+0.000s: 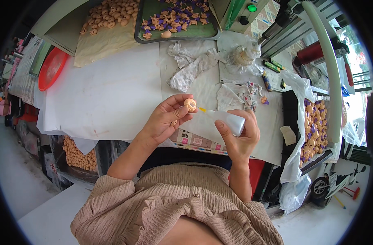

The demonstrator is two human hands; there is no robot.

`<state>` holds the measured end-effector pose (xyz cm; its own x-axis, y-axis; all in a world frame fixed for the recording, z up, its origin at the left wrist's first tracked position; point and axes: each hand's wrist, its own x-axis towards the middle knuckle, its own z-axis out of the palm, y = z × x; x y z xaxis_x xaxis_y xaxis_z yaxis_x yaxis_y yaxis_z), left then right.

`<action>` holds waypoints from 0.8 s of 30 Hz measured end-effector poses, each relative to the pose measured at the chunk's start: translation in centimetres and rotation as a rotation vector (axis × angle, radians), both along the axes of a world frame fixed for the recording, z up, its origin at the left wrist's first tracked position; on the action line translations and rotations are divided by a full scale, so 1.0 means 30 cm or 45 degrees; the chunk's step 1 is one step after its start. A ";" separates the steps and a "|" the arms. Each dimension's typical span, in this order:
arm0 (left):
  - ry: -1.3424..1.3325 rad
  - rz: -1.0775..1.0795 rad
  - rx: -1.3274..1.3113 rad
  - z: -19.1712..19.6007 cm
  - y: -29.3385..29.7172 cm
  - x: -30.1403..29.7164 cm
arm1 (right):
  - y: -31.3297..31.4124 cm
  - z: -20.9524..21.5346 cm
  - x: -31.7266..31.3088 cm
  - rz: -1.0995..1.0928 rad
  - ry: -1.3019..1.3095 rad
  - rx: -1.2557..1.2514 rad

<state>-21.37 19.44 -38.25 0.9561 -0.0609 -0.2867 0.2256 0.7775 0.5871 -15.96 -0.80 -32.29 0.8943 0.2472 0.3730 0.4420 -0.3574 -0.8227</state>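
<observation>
My left hand (162,120) pinches a small peach-coloured doll head (190,103) between thumb and fingers, its open hollow side facing the bottle. Another small peach piece (174,122) shows against the curled fingers of the same hand. In my right hand (243,141) lies a white squeeze bottle (232,121), tilted so that its yellow nozzle (202,110) points left at the doll head. The tip is close to the opening; whether it touches I cannot tell. Both hands are raised over the near part of the white-covered table (100,106).
At the back, a dark tray (176,39) holds peach and purple figure parts, beside a heap of doll heads (113,14). A red basin (53,69) stands left. Crumpled cloths (190,67) lie ahead. A box of figures (313,126) and a machine arm (329,69) are right.
</observation>
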 end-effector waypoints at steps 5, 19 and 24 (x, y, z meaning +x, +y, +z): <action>-0.002 0.008 -0.021 0.004 -0.006 0.000 | -0.008 0.007 -0.006 0.008 -0.022 -0.014; -0.087 0.038 -0.008 -0.021 -0.010 0.002 | 0.002 -0.004 -0.008 0.044 -0.015 0.014; -0.081 0.035 0.002 -0.022 -0.013 0.002 | -0.006 -0.011 -0.003 0.050 0.017 0.014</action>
<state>-21.30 19.04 -38.92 0.9737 -0.0340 -0.2255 0.1664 0.7818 0.6008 -16.05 -1.00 -32.60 0.8889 0.2782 0.3640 0.4445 -0.3308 -0.8325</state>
